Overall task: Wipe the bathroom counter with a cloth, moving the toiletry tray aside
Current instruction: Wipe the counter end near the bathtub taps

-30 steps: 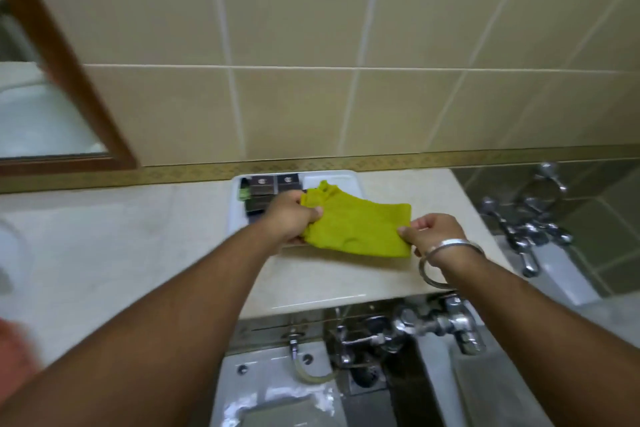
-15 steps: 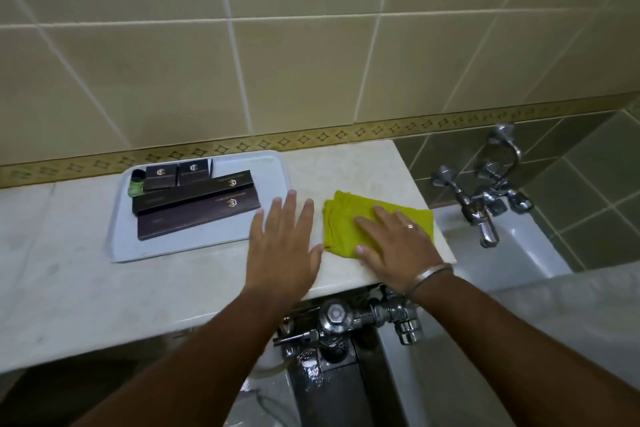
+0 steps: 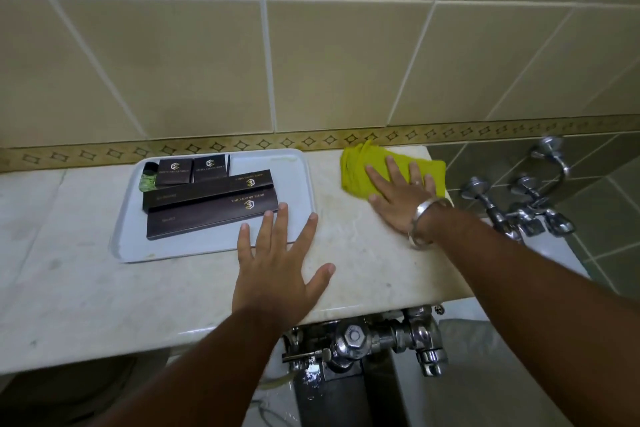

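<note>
A folded yellow cloth [image 3: 358, 168] lies at the back right of the pale marble counter [image 3: 367, 274], close to the wall. My right hand [image 3: 403, 196], with a metal bangle on the wrist, presses flat on the cloth with fingers spread. The white toiletry tray [image 3: 211, 248] sits on the counter left of the cloth and holds dark boxes [image 3: 207, 215] and a small green bottle [image 3: 148, 178]. My left hand [image 3: 277, 263] lies flat on the counter, fingers apart, its fingertips over the tray's front right corner.
The tiled wall with a patterned border [image 3: 242, 144] runs right behind the counter. Chrome taps [image 3: 519, 208] stand off the counter's right end above a white tub. A chrome flush valve [image 3: 363, 340] sits under the front edge.
My right hand slid the cloth from the counter's front edge back toward the wall. My left hand stayed flat by the tray's corner.
</note>
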A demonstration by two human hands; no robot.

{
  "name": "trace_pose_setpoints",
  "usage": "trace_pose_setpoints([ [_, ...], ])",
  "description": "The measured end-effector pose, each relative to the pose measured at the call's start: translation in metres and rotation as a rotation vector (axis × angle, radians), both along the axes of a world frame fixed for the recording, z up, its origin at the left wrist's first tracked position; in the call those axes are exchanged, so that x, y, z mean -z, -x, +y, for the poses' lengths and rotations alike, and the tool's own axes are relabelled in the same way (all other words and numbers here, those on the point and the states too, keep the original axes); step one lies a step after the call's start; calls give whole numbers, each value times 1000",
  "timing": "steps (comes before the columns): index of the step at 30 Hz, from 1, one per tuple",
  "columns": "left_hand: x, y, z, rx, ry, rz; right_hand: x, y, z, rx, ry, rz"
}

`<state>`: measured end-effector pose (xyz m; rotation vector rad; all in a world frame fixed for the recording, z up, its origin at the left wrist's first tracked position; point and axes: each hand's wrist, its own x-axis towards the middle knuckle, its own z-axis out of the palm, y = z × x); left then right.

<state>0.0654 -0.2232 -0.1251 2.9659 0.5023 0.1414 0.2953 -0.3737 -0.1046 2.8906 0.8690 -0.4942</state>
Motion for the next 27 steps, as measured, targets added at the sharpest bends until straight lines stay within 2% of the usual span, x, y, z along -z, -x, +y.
trace_pose_setpoints([
  [4,-2,-1,1,6,13,-8,5,102,-77,-188,-79,10],
  [6,-3,-2,1,15,6,-21,2,126,-101,-185,-66,47],
  [9,-2,-2,0,18,14,-13,-2,98,-83,-117,-37,25],
  [14,-3,-2,-1,5,31,-6,-1,11,14,33,-54,18],
  [17,-7,-2,-1,1,38,12,-1,5,38,19,-14,29],
  [19,-8,-1,-2,2,46,28,-1,28,22,-81,-9,30],
  [22,-10,-1,-1,18,58,29,4,94,-30,-212,-117,28],
  [24,-10,-2,1,29,45,35,3,125,-60,-200,-111,31],
  [27,-11,-1,0,32,34,45,1,105,-66,-128,-47,33],
])
